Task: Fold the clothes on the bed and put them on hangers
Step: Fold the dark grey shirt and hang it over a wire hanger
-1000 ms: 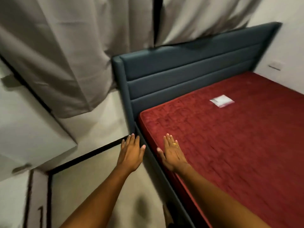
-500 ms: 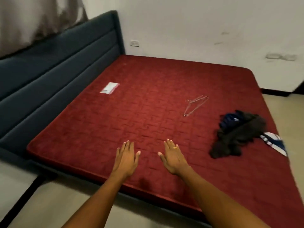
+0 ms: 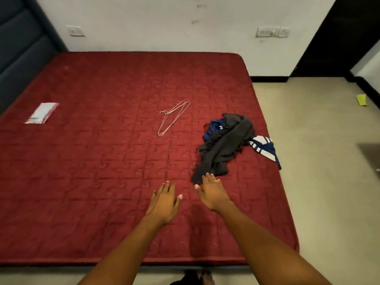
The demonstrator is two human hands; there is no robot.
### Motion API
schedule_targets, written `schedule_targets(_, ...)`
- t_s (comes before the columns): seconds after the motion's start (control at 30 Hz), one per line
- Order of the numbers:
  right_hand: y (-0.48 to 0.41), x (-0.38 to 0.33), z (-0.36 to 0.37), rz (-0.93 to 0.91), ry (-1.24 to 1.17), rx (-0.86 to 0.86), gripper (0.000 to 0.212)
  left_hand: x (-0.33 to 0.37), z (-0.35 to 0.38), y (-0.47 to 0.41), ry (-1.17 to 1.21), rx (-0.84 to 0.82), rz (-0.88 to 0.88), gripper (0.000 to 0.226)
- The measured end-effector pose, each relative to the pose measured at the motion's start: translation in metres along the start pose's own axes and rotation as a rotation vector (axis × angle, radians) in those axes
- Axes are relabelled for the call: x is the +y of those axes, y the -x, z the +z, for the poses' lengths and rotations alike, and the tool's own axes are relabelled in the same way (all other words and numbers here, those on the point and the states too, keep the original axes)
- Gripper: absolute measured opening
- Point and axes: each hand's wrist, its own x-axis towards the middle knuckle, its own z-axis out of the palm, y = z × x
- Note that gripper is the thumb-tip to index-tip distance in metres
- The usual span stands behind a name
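Clothes (image 3: 226,145) lie crumpled at centre right, wire hangers (image 3: 173,117) beside; left hand (image 3: 163,202) and right hand (image 3: 212,193) hover flat, grasping nothing

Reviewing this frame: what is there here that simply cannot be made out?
Head view:
Crumpled dark grey and blue clothes pile: garment count hidden, grey cloth covers the blue.
Thin wire hangers: overlapping, too thin to count.
Clear plastic packet: blurred, contents unreadable.
Right hand: fingertips overlap the pile's edge; contact unclear.
Yellow floor object: too small to identify.
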Motion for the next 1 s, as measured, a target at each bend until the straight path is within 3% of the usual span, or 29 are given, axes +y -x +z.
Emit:
schedule_targets(0.17, -0.019, 0.050, 0.014, 0.104, 0.000, -0.027, 0.059, 0.021, 0.030, -0.074, -0.007, -0.116, 0.056, 0.065)
schedule_targets(0.37, -0.080, 0.122, 0.043, 0.277, -0.072, -0.181, 0.053, 0.026, 0.088, -0.142, 0.088, -0.208, 0.039, 0.061)
schedule_targets(0.5, -0.167, 0.177, 0.090, 0.372, -0.301, -0.057, 0.041, 0.018, 0.120, -0.160, 0.132, -0.212, -0.014, 0.061)
schedule_targets(0.6, -0.214, 0.186, 0.104, 0.440, -0.423, -0.026, 0.034, 0.007, 0.137, -0.161, 0.154, -0.183, -0.070, 0.047)
schedule_targets(0.67, -0.221, 0.174, 0.088, 0.432, -0.483, -0.102, 0.017, 0.000, 0.141, -0.155, 0.158, -0.171, -0.082, 0.040)
schedule_targets(0.7, -0.220, 0.168, 0.076, 0.414, -0.486, -0.116, 0.023, 0.000, 0.135, -0.151, 0.151, -0.161, -0.079, 0.040)
schedule_targets(0.73, -0.219, 0.167, 0.066, 0.415, -0.492, -0.074, 0.028, -0.001, 0.128, -0.149, 0.160, -0.147, -0.080, 0.042)
schedule_targets(0.8, -0.205, 0.157, 0.033, 0.414, -0.578, 0.072, 0.016, 0.002, 0.106, -0.141, 0.184, -0.104, -0.102, 0.046)
schedule_targets(0.87, -0.189, 0.140, -0.012, 0.383, -0.660, 0.219, 0.018, 0.011, 0.071, -0.136, 0.202, -0.052, -0.114, 0.056)
schedule_targets(1.0, -0.174, 0.087, -0.117, 0.165, -0.798, 0.339, 0.013, 0.040, -0.020, -0.135, 0.313, 0.114, -0.067, 0.078)
